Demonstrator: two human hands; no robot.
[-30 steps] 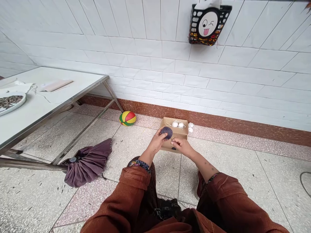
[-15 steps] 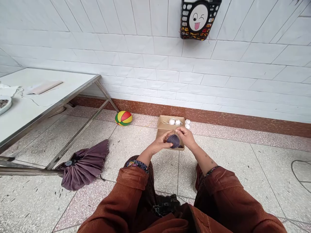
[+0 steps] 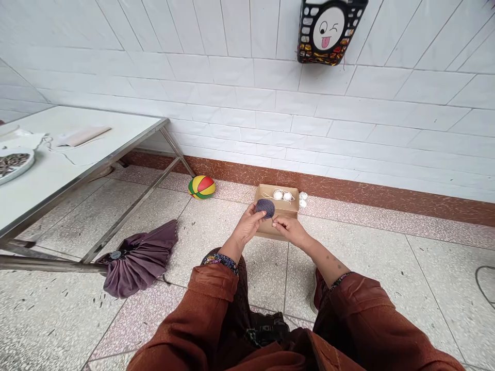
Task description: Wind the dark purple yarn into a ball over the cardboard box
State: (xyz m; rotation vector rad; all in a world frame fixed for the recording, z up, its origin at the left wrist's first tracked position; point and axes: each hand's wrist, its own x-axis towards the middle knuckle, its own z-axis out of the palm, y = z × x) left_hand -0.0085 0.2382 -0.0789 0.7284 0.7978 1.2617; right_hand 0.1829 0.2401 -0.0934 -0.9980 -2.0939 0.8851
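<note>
A ball of dark purple-grey yarn [image 3: 265,207] is gripped by my left hand [image 3: 248,224], thumb on its near side. My right hand [image 3: 291,230] pinches a strand of this yarn just to the right of the ball. Both hands are over an open cardboard box [image 3: 292,205] on the floor. Inside the box, toward the back, lie two white balls of yarn [image 3: 278,194] with loose thread around them. More white balls [image 3: 303,200] lie against the box's right side.
A multicoloured ball [image 3: 201,187] sits by the wall. A folded purple umbrella [image 3: 143,257] lies on the floor near a metal-framed table [image 3: 77,149], which bears a plate [image 3: 15,164] and a pinkish flat item [image 3: 84,136]. A black basket [image 3: 330,32] hangs on the wall.
The left hand has tilted the yarn ball and moved it up and left. My right hand has come down from above the ball to its right side, drawing the strand.
</note>
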